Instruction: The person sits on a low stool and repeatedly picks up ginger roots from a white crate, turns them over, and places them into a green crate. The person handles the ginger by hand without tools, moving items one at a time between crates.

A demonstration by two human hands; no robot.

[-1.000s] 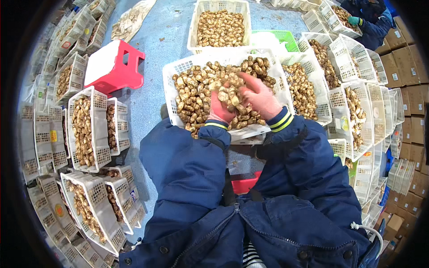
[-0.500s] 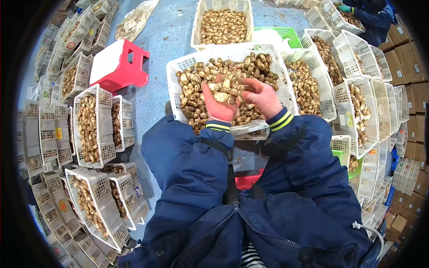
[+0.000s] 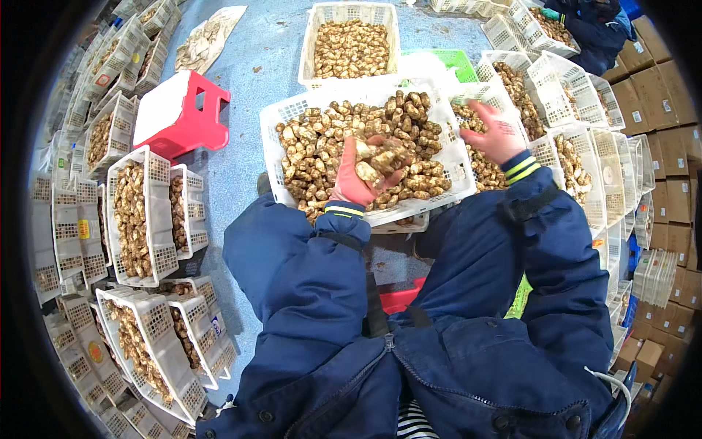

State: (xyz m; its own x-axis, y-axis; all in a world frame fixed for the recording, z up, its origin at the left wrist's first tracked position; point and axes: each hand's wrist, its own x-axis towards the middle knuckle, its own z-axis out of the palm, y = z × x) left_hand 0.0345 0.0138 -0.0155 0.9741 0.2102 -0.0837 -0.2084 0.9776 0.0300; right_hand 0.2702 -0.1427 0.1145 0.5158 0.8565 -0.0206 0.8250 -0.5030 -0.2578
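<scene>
Tubers [image 3: 382, 162] sit cupped in the left hand [image 3: 352, 181] at frame centre, presumably for support; right of centre, the right hand [image 3: 500, 136] spreads, seemingly empty.

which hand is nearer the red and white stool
The left hand, over the white crate, right of the stool; the right hand is farther right, over the neighbouring crate.

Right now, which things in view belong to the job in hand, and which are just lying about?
In use:
left hand, holding brown knobbly tubers
white perforated plastic crate of tubers beneath it
right hand, over a second white perforated crate of tubers

Apparently just lying about:
red plastic stool with a white top
crumpled beige cloth
stacked brown cardboard boxes
</scene>
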